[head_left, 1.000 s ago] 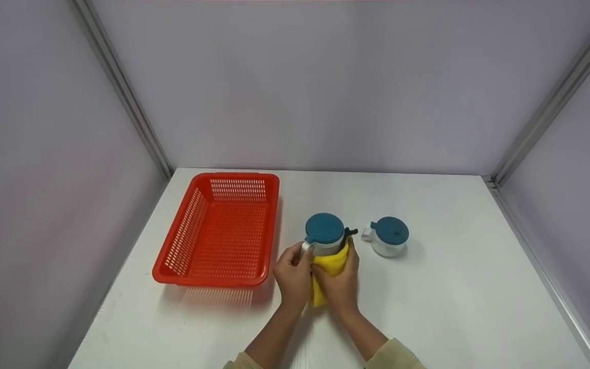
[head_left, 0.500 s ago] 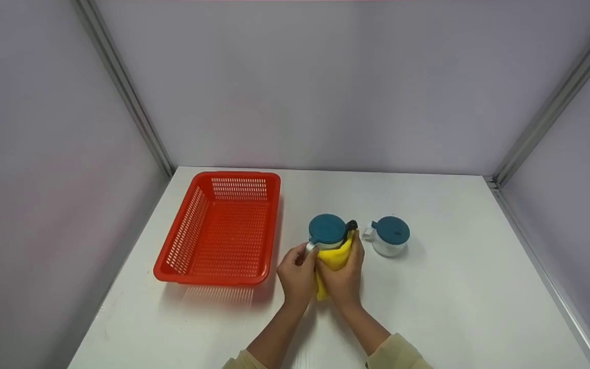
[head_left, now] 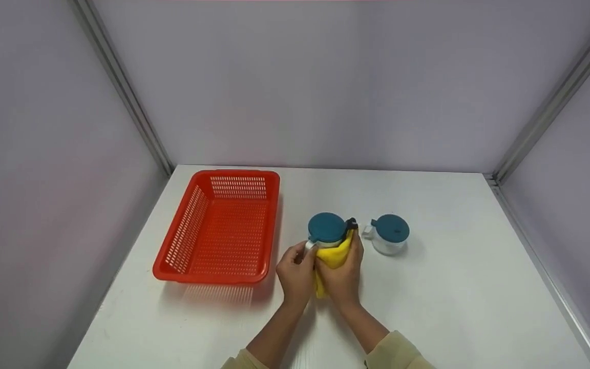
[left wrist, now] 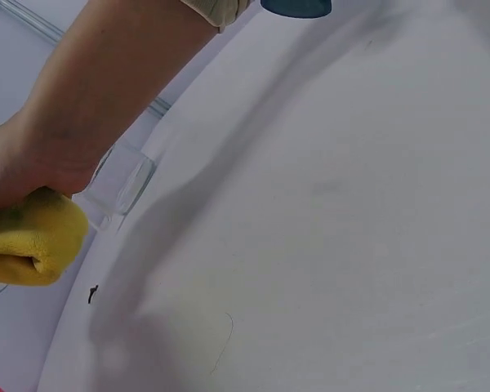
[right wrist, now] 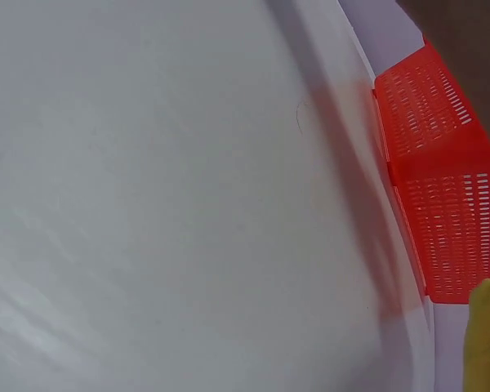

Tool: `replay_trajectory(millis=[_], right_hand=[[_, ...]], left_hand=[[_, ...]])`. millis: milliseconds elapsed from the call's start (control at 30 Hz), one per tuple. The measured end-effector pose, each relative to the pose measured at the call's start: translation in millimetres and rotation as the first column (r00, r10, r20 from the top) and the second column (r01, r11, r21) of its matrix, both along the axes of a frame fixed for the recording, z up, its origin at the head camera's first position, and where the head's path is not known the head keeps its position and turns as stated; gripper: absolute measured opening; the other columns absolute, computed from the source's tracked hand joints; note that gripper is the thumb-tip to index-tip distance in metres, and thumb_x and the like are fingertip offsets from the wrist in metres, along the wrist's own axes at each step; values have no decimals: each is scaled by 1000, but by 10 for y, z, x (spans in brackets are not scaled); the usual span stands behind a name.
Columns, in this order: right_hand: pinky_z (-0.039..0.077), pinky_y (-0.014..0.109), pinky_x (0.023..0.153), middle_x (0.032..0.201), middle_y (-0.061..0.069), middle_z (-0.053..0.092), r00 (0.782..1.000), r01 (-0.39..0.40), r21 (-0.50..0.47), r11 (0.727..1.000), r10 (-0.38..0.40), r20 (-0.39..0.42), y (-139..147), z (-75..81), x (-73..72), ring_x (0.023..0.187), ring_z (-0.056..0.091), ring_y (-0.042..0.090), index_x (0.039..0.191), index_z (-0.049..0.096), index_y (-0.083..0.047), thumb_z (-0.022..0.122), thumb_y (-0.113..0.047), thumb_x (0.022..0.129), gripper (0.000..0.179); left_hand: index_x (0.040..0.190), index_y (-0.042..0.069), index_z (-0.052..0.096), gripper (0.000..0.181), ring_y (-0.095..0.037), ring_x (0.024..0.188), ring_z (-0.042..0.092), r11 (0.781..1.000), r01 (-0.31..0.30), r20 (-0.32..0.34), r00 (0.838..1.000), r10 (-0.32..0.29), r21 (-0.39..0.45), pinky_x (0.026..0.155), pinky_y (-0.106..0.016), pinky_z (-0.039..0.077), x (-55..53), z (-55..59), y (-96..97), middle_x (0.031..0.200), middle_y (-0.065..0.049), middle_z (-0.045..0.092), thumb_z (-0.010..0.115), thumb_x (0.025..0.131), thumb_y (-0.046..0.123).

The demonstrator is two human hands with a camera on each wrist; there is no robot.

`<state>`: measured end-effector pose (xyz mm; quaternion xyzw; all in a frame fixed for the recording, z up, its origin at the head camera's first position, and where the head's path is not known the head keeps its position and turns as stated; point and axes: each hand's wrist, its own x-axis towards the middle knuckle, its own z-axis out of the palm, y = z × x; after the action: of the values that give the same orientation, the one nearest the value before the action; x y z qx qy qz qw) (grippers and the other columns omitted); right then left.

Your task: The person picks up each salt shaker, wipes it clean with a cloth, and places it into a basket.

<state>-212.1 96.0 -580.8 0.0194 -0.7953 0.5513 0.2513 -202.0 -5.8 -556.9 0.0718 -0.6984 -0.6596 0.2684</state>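
Note:
A lidded jar (head_left: 327, 227), with a round teal lid and a white handle, is held between both hands in the head view. My left hand (head_left: 296, 274) pinches its handle on the near left side. With my right hand (head_left: 343, 279) I grip a yellow cloth (head_left: 334, 257) and hold it against the jar's near right side. The cloth's dark edge sticks up beside the lid, and its lower end hangs between the wrists. Most of the jar's body is hidden by cloth and fingers. The left wrist view shows the bunched cloth (left wrist: 41, 237) under a hand.
A second, smaller clear jar (head_left: 390, 234) with a teal lid stands on the white table (head_left: 443, 287), right of the hands, its handle pointing left. To the left sits a red perforated basket (head_left: 233, 279). Pale panels close off the back and sides.
Both hands and the jar have shifted slightly right. The right hand and cloth have moved a little up along the jar's side. Over the last half second hardly anything differs.

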Motion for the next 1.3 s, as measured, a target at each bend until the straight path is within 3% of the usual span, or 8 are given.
replay_trajectory(millis=[267,467,533,633,700,867,1100,1300], right_hand=[[32,46,117,153,0,31,999,-27,-62,998,30,45,-14,-56,-19,132,42,15,157,12,-31,87,-28,75,111],[34,46,116,151,3,32,993,-58,-71,996,64,96,-6,-136,14,131,42,17,157,13,-28,86,-37,75,110],[34,46,116,151,3,32,990,-68,-75,995,77,121,6,-152,23,131,42,18,157,13,-29,86,-38,75,110],[33,46,116,152,1,32,983,-75,-86,993,88,163,24,-165,25,131,42,17,157,12,-31,86,-37,75,110],[33,47,116,152,0,33,978,-83,-121,989,105,180,35,-160,25,131,43,17,157,13,-31,85,-34,76,109],[34,45,116,150,-3,37,963,-113,-248,962,168,212,53,-122,25,128,44,18,156,14,-31,83,-30,79,104],[36,40,115,149,-3,40,928,-106,-378,920,228,294,77,-71,14,127,46,17,156,14,-31,72,-36,90,87],[40,31,112,144,0,43,893,-54,-476,878,256,371,85,-14,22,123,48,18,153,18,-26,61,-48,94,77]], left_hand=[[105,9,74,21,-17,87,67,999,-11,40,999,9,49,78,-28,59,-11,33,2,96,-4,73,77,86,14],[104,5,73,21,-18,89,70,1000,3,-35,999,-2,30,77,-27,60,-1,-17,-34,98,-7,74,77,86,15],[105,5,73,21,-18,90,70,1000,-1,-27,1000,2,31,77,-28,60,-1,-19,-35,99,-8,74,76,86,13],[105,2,72,20,-22,91,72,999,-8,6,1000,8,35,72,-28,60,6,22,-33,99,-11,73,75,86,7],[106,0,71,20,-24,91,72,999,2,14,1000,-2,47,70,-28,60,36,106,-33,100,-13,73,74,86,4],[107,-2,70,19,-24,93,72,997,43,11,999,-44,70,70,-29,60,116,304,-40,100,-14,72,71,88,3],[105,-4,70,19,-25,93,72,997,55,-17,998,-54,61,76,-29,60,96,304,-47,97,-15,72,72,87,2],[107,-2,70,20,-24,95,73,997,49,28,998,-51,65,77,-29,59,80,274,-43,101,-13,72,72,88,2]])
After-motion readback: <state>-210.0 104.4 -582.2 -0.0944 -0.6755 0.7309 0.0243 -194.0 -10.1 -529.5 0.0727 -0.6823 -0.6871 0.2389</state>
